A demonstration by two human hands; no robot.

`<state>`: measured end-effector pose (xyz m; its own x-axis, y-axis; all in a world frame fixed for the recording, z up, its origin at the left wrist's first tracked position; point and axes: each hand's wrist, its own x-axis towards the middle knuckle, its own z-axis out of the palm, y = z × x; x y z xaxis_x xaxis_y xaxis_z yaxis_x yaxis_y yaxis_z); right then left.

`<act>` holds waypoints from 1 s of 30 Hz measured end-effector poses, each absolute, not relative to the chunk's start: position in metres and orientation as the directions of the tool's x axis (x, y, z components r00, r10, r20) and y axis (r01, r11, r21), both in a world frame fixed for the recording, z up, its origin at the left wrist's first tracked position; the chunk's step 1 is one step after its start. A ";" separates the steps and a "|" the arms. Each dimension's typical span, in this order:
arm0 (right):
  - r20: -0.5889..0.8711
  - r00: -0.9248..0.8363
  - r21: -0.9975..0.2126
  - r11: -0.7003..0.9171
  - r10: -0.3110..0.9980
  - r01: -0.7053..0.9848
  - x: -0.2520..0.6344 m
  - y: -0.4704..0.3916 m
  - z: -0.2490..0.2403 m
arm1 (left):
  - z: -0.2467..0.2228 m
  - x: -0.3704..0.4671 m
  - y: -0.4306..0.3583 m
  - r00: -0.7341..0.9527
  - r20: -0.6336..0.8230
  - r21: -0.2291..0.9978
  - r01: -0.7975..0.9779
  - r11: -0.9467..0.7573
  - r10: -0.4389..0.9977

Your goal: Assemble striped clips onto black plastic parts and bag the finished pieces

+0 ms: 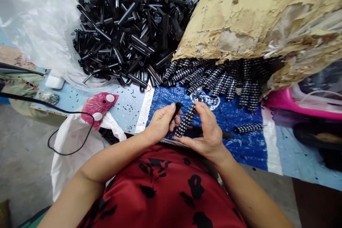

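Observation:
In front of the red shirt, my left hand (pixel 161 121) is closed round a short black plastic piece (pixel 175 111), its upper end standing above the thumb. My right hand (pixel 210 130) holds a black cylinder with a white square pattern (pixel 185 121) between thumb and fingers, tilted with its top to the right. The two pieces are close together, with a small gap between their upper parts. Behind the hands a dark rod-like tool (pixel 197 130) lies partly hidden. A single patterned cylinder (pixel 248 128) rests on the blue sheet (pixel 227 149) to the right.
Black plastic parts (pixel 133 28) form a large heap at the back. Patterned cylinders (pixel 213 76) spill from a torn yellow sack (pixel 240 17). A pink pouch (pixel 97 108), white bag (pixel 66 153) and black cord (pixel 64 111) are left; a pink basket (pixel 283 103) is right.

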<state>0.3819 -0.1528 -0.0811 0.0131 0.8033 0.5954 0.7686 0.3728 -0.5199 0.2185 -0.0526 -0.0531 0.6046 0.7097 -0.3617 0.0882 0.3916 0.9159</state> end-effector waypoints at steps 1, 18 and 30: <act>0.604 0.008 -0.505 0.375 0.797 0.778 0.380 -0.153 -0.079 | -0.053 0.220 -0.055 0.575 -0.360 0.919 0.086 0.384 0.735; 0.522 -0.069 -0.392 0.311 0.850 0.866 0.376 -0.158 -0.084 | -0.069 0.203 -0.037 0.700 -0.359 0.865 0.001 0.502 0.617; 0.551 0.097 -0.406 0.165 0.829 0.899 0.394 -0.167 -0.083 | -0.079 0.153 0.018 0.711 -0.185 0.714 0.572 -0.404 0.679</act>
